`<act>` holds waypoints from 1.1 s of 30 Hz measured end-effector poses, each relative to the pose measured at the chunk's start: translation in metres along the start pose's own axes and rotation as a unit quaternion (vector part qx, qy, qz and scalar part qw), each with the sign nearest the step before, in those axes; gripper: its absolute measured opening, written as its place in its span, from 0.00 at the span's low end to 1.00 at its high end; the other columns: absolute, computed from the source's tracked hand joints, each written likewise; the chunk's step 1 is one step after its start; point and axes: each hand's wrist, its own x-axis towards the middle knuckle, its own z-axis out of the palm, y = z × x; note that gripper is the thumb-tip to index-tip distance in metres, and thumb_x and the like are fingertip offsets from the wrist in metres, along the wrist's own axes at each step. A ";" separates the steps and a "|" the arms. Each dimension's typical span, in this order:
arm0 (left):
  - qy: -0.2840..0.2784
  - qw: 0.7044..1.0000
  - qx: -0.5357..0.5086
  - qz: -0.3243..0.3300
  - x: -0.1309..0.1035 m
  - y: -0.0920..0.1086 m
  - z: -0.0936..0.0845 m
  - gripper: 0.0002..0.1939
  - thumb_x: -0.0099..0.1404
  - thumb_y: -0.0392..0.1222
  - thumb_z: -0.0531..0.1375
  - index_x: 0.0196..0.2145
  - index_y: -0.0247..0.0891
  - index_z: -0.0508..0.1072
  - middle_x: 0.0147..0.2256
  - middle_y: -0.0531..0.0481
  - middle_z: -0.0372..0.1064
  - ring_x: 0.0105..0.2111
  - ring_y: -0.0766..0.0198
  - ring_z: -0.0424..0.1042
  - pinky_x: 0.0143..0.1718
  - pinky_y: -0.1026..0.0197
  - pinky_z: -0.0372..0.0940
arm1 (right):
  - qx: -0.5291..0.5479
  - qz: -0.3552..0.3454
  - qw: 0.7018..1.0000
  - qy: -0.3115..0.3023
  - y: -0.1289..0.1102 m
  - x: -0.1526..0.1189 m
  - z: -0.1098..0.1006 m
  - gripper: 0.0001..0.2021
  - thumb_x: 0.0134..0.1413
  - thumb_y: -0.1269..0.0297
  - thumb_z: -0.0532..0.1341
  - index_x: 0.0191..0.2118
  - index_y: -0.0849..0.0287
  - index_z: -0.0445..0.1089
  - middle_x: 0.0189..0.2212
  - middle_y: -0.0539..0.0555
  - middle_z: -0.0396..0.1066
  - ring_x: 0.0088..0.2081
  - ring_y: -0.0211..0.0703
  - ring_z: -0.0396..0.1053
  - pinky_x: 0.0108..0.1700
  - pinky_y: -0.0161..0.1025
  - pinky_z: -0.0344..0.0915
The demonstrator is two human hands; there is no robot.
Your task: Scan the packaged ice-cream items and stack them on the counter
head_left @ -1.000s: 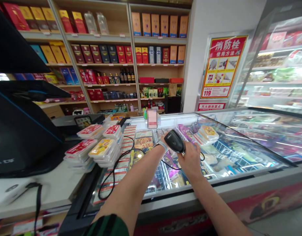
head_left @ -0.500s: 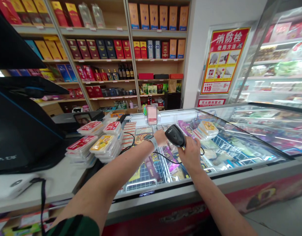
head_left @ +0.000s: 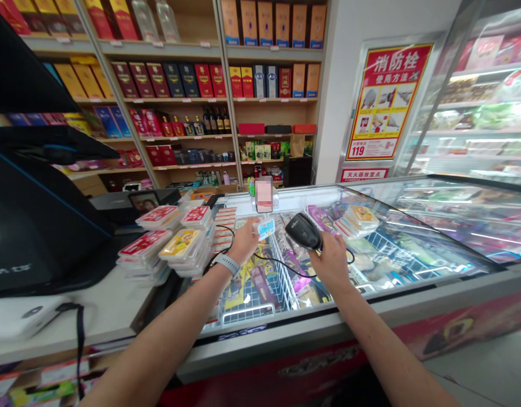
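Note:
A small pack with a blue-and-white label (head_left: 266, 228) is pinched in my left hand (head_left: 245, 242), above the glass-topped freezer; a watch strap circles that wrist. My right hand (head_left: 331, 257) is wrapped round the handle of a black barcode scanner (head_left: 303, 230), whose head points left toward the pack. From the scanner a black cable (head_left: 281, 262) loops across the freezer. Just beyond the pack a phone-like screen (head_left: 264, 194) stands upright.
Stacks of red- and yellow-lidded clear boxes (head_left: 185, 244) stand left of my left hand. More boxes (head_left: 357, 220) lie on the freezer's right part. A black register (head_left: 39, 226) is at the far left. Shelves (head_left: 171, 102) line the back wall.
My left hand has moved left, away from the scanner, and the blue-and-white pack now shows in its fingers. My right hand and the scanner have hardly moved.

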 end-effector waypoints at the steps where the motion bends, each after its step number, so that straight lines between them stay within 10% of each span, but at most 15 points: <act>1: 0.006 1.000 -0.016 -0.014 -0.001 -0.004 -0.001 0.25 0.49 0.26 0.60 0.46 0.40 0.71 0.24 0.53 0.67 0.26 0.61 0.69 0.35 0.56 0.67 | 0.000 -0.004 1.000 0.000 0.000 0.000 0.000 0.11 0.54 0.67 0.56 0.44 0.60 0.64 0.38 0.58 0.72 0.43 0.51 0.67 0.55 0.51 0.53; 12: -0.004 0.977 -0.200 -0.075 -0.007 -0.015 0.003 0.27 0.50 0.30 0.59 0.49 0.39 0.63 0.35 0.51 0.70 0.31 0.65 0.73 0.35 0.58 0.73 | -0.011 -0.053 0.997 -0.048 -0.004 0.000 0.002 0.11 0.52 0.69 0.57 0.44 0.59 0.64 0.37 0.56 0.71 0.42 0.50 0.68 0.56 0.51 0.53; 33: 0.036 0.961 -0.248 -0.121 -0.007 -0.023 0.017 0.20 0.49 0.30 0.61 0.37 0.39 0.58 0.34 0.51 0.70 0.32 0.65 0.74 0.35 0.56 0.73 | 0.015 -0.074 0.993 -0.094 -0.014 -0.001 -0.001 0.12 0.50 0.70 0.57 0.43 0.59 0.64 0.38 0.56 0.71 0.43 0.51 0.68 0.57 0.51 0.51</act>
